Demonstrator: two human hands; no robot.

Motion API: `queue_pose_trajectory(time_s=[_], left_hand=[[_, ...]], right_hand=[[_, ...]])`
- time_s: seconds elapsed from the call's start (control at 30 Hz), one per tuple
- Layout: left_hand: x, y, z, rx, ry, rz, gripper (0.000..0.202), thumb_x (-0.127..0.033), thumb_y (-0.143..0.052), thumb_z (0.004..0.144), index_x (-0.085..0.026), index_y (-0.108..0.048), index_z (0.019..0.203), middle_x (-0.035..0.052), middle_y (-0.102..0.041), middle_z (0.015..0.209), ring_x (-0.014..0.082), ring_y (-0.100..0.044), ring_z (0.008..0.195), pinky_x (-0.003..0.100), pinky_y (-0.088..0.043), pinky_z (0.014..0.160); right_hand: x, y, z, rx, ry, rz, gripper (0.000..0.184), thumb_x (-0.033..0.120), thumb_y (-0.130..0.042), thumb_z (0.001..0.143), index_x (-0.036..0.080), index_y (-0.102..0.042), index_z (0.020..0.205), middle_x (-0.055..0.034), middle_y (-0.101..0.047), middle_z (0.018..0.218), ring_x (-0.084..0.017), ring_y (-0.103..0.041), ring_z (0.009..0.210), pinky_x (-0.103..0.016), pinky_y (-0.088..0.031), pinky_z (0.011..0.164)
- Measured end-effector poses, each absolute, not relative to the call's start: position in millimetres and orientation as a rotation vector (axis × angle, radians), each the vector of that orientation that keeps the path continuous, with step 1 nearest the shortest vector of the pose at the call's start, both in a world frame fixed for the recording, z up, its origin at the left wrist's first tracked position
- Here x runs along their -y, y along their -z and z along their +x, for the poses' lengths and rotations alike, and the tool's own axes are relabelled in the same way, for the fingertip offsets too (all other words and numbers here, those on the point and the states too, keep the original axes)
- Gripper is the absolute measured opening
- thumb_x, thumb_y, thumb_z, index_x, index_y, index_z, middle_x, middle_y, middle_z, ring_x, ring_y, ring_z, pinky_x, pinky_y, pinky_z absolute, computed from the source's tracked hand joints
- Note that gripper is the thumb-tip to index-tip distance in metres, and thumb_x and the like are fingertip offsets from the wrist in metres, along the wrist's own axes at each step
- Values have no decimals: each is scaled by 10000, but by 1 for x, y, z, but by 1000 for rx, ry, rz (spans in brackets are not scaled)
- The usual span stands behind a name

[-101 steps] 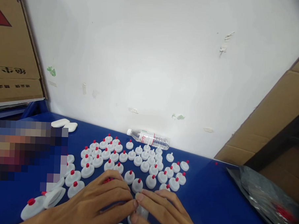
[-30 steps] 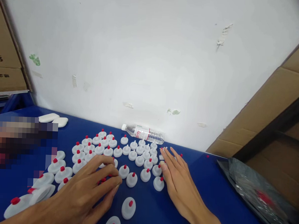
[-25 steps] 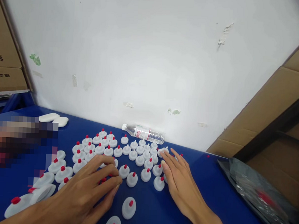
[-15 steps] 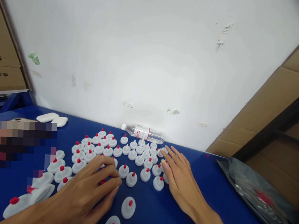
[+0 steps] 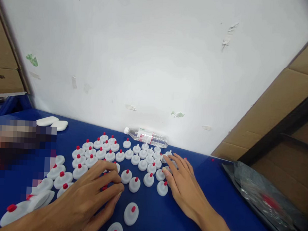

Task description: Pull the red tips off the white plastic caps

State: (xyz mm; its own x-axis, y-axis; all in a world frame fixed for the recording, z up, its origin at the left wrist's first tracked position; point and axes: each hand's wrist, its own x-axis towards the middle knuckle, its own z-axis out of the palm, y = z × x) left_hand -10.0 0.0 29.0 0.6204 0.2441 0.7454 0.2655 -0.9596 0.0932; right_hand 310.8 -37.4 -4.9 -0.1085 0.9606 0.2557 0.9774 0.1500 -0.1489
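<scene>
- Head view: curling left hand [image 5: 89, 194] by caps [image 5: 134, 185] — unable to tell if grasping.
- Holding right hand [image 5: 185, 186] spread near caps, grasping nothing.
- Seeing caps sitting base-down — presumably for steadiness.

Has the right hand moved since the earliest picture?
Yes. Judged against the bottle lying by the wall, the right hand has shifted rightward and closer to the wall; its fingers now reach past the bottle's base end.

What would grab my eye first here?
Dozens of round white pieces, many with red tips, spread across the blue table. The left hand is curled over some; the right hand is at their right edge. Behind, a clear bottle lies on its side by the white wall.
</scene>
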Motion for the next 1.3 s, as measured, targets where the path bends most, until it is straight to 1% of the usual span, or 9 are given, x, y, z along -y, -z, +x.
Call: queue_pose_trajectory(time_s=[0.13,0.3,0.37,0.47,0.57,0.8,1.03,1.13,1.3], left_hand=[[0,-29,-10,439,1224,-2817,300,11,-531,1008,-201,-737,1056,15,-733,978,160,-583,1065,217,-514,1001],[1,-31,-11,456,1248,-2802,300,7,-527,1003,-208,-730,1053,16,-736,950,168,-620,1009,248,-553,935],[1,-32,-11,454,1223,-2805,299,11,-528,1000,-206,-725,1058,24,-741,957,176,-635,1005,268,-566,929],[1,-32,-12,428,1227,-2810,300,20,-528,989,-198,-727,1043,28,-737,935,180,-637,979,275,-568,906],[1,-31,-13,432,1238,-2807,292,16,-529,992,-194,-728,1037,32,-741,946,184,-633,996,273,-564,919],[2,-32,-9,431,1276,-2792,313,24,-522,986,-197,-737,1039,20,-737,935,173,-612,1010,248,-541,940],[-1,-26,-16,434,1149,-2852,301,20,-525,1010,-198,-710,1103,38,-724,987,189,-606,1053,289,-545,966],[-1,-25,-17,419,1129,-2853,302,18,-527,1008,-199,-708,1114,44,-730,1002,196,-615,1068,302,-551,972],[1,-31,-12,412,1236,-2805,302,27,-526,969,-201,-715,1029,33,-743,946,184,-636,1004,280,-562,933]], right_hand=[[38,6,310,2142,106,-1866,657,590,-210,1186,263,-534,1654,-102,-583,1664,-315,-423,1652,-699,-316,1356],[38,6,309,2148,136,-1845,609,573,-208,1192,325,-607,1579,-84,-607,1636,-303,-471,1620,-699,-342,1341],[38,6,310,2151,151,-1839,585,558,-223,1196,331,-616,1565,-74,-619,1625,-302,-484,1610,-708,-342,1336],[38,6,311,2156,183,-1834,554,522,-251,1201,315,-610,1568,-58,-646,1603,-313,-496,1600,-732,-319,1335],[39,4,312,2163,220,-1824,558,500,-244,1206,284,-622,1554,-48,-679,1570,-333,-500,1595,-752,-282,1338],[41,3,310,2176,300,-1794,529,469,-263,1211,250,-643,1506,-54,-742,1479,-337,-539,1562,-739,-255,1343],[41,7,310,2163,348,-1769,473,450,-327,1208,270,-646,1506,-58,-746,1458,-336,-596,1488,-737,-284,1319],[41,8,310,2153,360,-1761,439,442,-360,1204,281,-664,1476,-76,-746,1423,-320,-608,1464,-726,-293,1317],[40,8,310,2144,373,-1747,386,422,-394,1198,300,-682,1425,-92,-735,1336,-286,-646,1386,-721,-313,1308]])
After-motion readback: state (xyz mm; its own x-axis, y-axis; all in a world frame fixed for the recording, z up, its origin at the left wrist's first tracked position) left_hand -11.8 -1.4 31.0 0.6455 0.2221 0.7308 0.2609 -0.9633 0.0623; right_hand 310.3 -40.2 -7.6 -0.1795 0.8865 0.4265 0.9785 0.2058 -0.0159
